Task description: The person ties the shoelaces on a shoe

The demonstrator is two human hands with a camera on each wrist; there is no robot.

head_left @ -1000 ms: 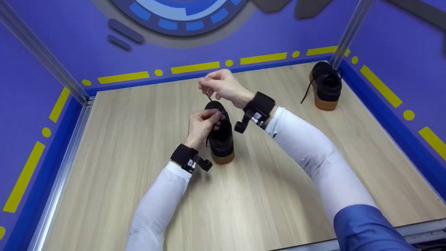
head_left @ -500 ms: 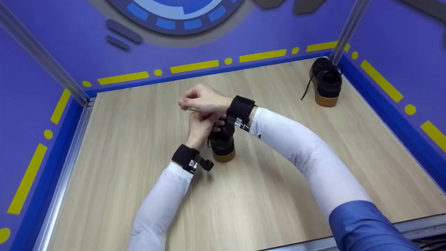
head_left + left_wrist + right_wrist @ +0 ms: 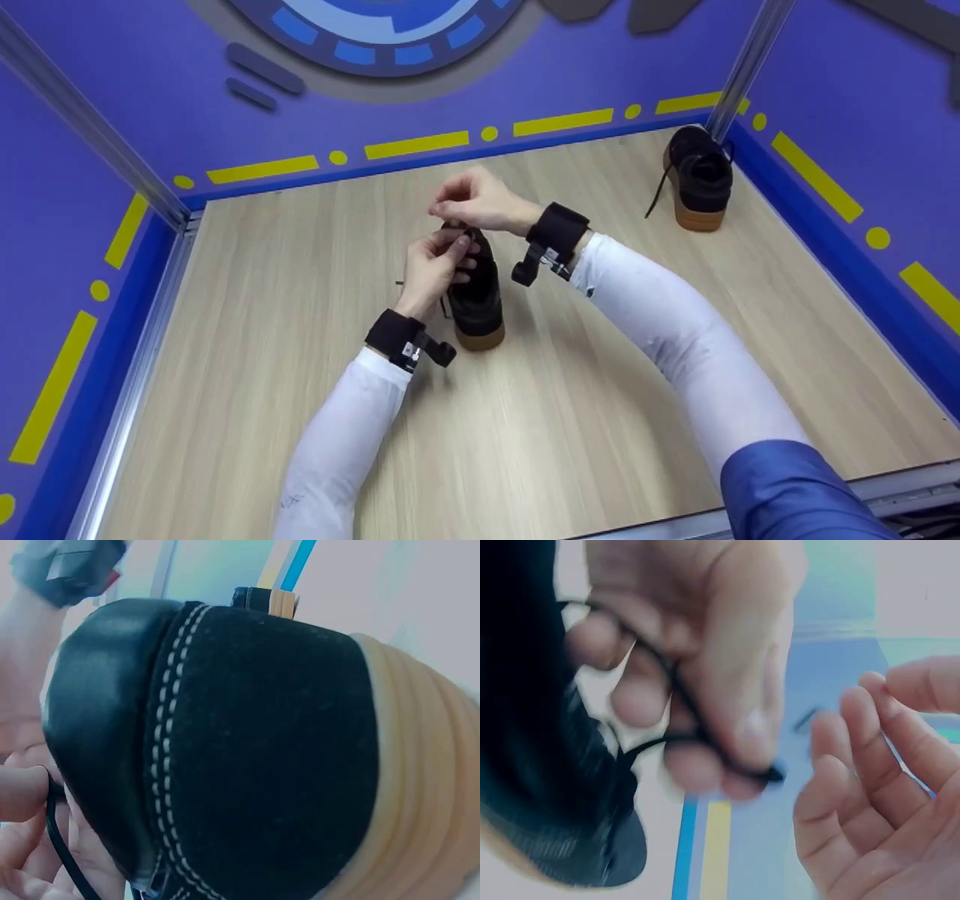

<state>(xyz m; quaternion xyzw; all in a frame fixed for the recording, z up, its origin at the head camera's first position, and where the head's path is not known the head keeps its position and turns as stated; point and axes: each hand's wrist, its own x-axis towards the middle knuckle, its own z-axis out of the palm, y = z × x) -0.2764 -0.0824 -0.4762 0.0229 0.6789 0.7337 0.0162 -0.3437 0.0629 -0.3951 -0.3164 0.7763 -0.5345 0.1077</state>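
A black shoe point(image 3: 476, 300) with a tan sole stands in the middle of the table, toe pointing away; its heel fills the left wrist view. My left hand point(image 3: 435, 270) is over its upper, pinching the black shoelace point(image 3: 681, 694) between thumb and fingers. A crossing of the lace shows at those fingertips in the right wrist view. One lace end sticks out to the left of that hand. My right hand point(image 3: 480, 201) is just beyond, above the toe. Its fingers are loosely bent, and no lace shows between them in the right wrist view.
A second black shoe point(image 3: 701, 180) with a tan sole stands at the table's back right corner, one lace hanging loose. Blue panels point(image 3: 420, 112) with yellow marks enclose the wooden table point(image 3: 555, 420) at the back and sides.
My right hand swept left across my left hand with the lace, then came back right above the toe. A lace end now pokes out left of my left hand, which has stayed in place.
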